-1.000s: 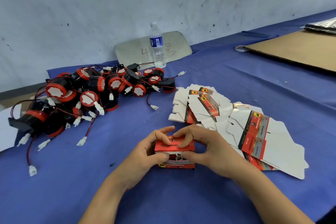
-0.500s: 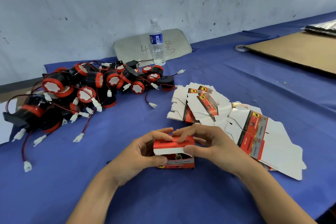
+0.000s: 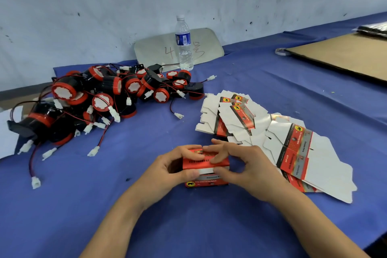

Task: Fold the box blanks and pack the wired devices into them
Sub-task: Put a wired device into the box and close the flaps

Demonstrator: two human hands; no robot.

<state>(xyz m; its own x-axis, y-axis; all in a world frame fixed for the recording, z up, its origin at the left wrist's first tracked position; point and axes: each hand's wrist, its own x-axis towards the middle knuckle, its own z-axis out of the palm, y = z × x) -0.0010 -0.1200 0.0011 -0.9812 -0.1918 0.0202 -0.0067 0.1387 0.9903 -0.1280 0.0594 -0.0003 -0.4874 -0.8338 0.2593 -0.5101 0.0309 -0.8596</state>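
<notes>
A small red and white box (image 3: 206,174) stands on the blue table cloth in front of me, its red lid flap nearly down. My left hand (image 3: 171,169) grips its left side, thumb at the front and fingers over the lid. My right hand (image 3: 243,165) holds the right side, fingertips pressing on the lid and thumb at the front. What is inside the box is hidden. A spread of flat box blanks (image 3: 272,138) lies to the right. A heap of black and red wired devices (image 3: 100,100) with white plugs lies at the back left.
A water bottle (image 3: 184,44) stands at the back before a pale board (image 3: 159,48) leaning on the wall. A brown cardboard sheet (image 3: 345,54) and a tape roll (image 3: 281,51) lie at the far right. Loose wires with plugs (image 3: 35,180) trail toward me on the left.
The lid flap has been pressed lower onto the box. Both hands have stayed on the box, fingers shifting slightly over the lid.
</notes>
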